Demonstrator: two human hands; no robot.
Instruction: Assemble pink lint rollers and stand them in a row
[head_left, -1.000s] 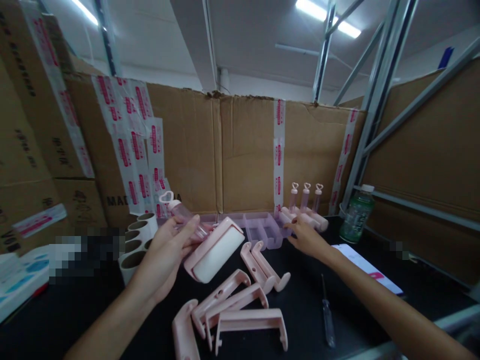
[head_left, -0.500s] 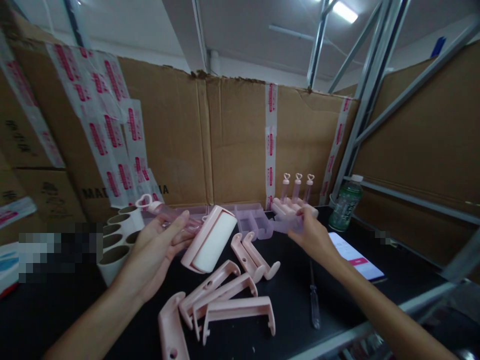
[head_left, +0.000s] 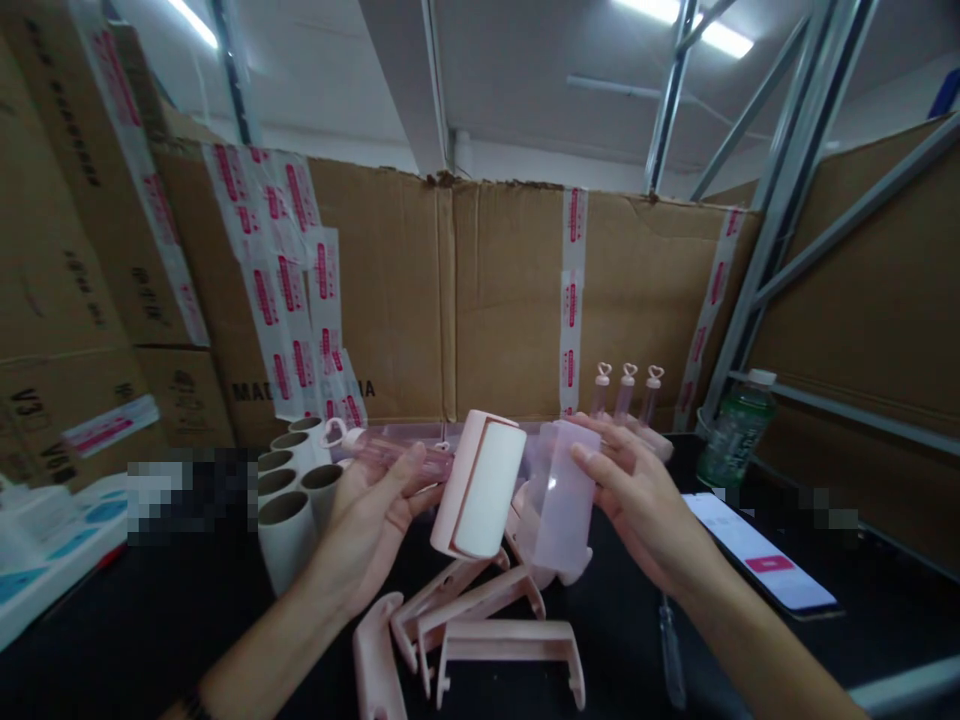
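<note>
The left hand (head_left: 377, 520) grips a lint roller (head_left: 478, 486), white roll (head_left: 495, 492) already seated, above the black surface (head_left: 622, 660); the right hand (head_left: 645, 492) holds a translucent purple cover (head_left: 566, 510) beside it, still off. Pink frames (head_left: 511, 640) toward the near edge lie without rolls.

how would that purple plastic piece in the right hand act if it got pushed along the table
The purple plastic piece is probably light for its size, as the right hand holds it by one edge. It seems fairly stiff, keeping its boxy shape in that grip. Its flat faces suggest it would slide rather than roll.
</note>
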